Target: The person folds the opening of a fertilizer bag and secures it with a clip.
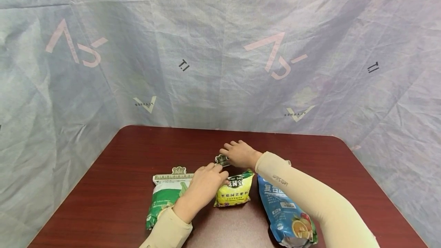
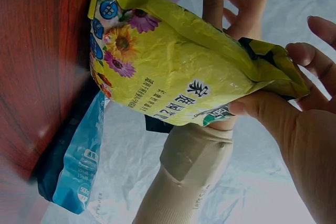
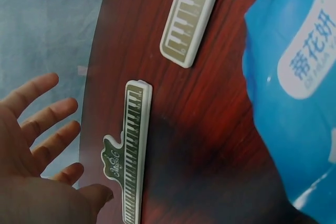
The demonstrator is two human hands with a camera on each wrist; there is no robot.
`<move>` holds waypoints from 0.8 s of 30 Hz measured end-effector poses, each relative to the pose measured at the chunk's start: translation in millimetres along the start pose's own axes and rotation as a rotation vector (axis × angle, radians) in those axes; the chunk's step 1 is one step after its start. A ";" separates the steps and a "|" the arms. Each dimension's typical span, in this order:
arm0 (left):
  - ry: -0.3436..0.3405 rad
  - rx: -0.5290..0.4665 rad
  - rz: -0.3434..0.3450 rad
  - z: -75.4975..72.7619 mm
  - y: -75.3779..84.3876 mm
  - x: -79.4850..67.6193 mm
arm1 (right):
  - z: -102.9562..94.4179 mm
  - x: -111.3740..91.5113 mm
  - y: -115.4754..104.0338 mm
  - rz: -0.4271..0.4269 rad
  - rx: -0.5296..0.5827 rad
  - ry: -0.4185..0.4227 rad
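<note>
A yellow fertilizer bag (image 1: 235,194) with printed flowers stands in the middle. My left hand (image 1: 208,181) pinches its folded top edge, thumb (image 2: 262,109) on the front and fingers behind. Beyond the bag, my right hand (image 1: 242,154) reaches over a green clip printed with piano keys. In the right wrist view that clip (image 3: 135,150) lies on the table, the thumb right at its green handle. The fingers of the right hand (image 3: 47,150) are spread and nothing is in them.
To the left lies a green and white bag (image 1: 165,196) with a piano-key clip (image 1: 178,175) across its top. A blue bag (image 1: 284,211) lies to the right, partly under my right arm. Another piano-key clip (image 3: 191,17) rests on the dark red table (image 1: 120,186). Grey cloth hangs behind.
</note>
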State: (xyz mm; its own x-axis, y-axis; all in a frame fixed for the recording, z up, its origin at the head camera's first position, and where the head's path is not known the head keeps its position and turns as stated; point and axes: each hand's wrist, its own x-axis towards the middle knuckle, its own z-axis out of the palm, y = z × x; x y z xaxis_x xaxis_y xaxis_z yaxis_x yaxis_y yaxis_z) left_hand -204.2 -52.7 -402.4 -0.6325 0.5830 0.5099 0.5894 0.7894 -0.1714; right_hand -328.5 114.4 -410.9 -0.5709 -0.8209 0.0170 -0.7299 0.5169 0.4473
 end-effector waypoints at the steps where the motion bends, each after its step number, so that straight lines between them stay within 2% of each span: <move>1: 0.000 0.000 0.001 -0.3 0.0 0.0 | 0.8 0.8 -0.2 0.000 0.002 -0.001; 10: -0.011 0.003 0.003 -1.0 0.4 -0.2 | 8.3 8.0 -1.2 0.001 0.070 -0.066; 18: -0.006 0.006 0.007 0.1 0.3 -0.4 | 11.0 12.6 -1.4 0.052 0.147 -0.177; 24: -0.001 -0.003 0.013 0.7 -0.6 -0.2 | 12.9 15.2 1.3 0.058 0.153 -0.235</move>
State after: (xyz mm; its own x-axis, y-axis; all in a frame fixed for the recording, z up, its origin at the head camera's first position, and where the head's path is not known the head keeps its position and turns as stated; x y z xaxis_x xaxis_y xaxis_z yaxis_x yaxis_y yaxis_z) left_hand -204.9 -53.2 -403.1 -0.6254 0.5931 0.5070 0.5990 0.7813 -0.1751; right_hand -343.0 105.7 -421.6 -0.6714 -0.7196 -0.1768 -0.7319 0.6065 0.3108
